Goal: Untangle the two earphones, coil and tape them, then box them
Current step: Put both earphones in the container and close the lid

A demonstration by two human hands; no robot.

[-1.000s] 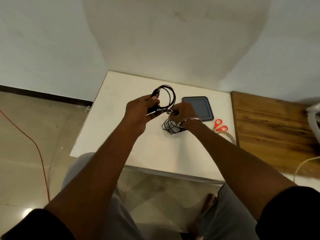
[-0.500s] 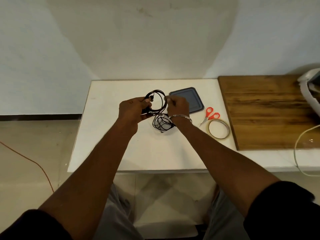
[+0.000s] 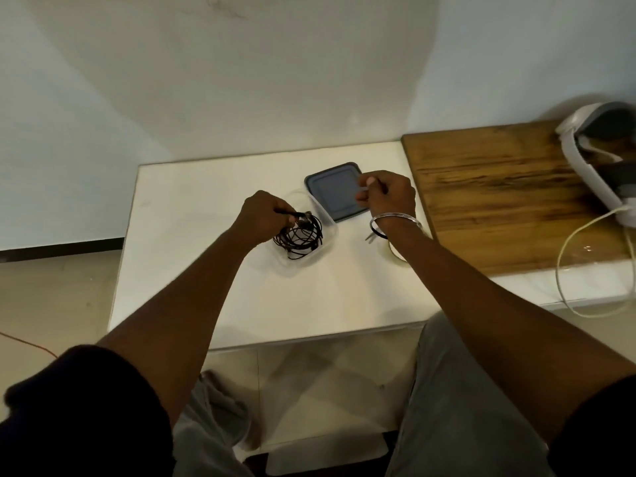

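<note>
Earphones (image 3: 299, 237) coiled in clear box (image 3: 328, 232), left hand (image 3: 265, 215) gripping them, right hand (image 3: 387, 196) apart, pinching something small.

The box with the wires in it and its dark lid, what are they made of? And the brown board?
The box looks like clear plastic: the white table shows through its walls. The lid seems dark grey plastic, matte, with a raised rim. The brown board looks like wood, with dark grain streaks and a slight sheen. The earphone wires appear black and rubbery, though blur leaves that open.
</note>
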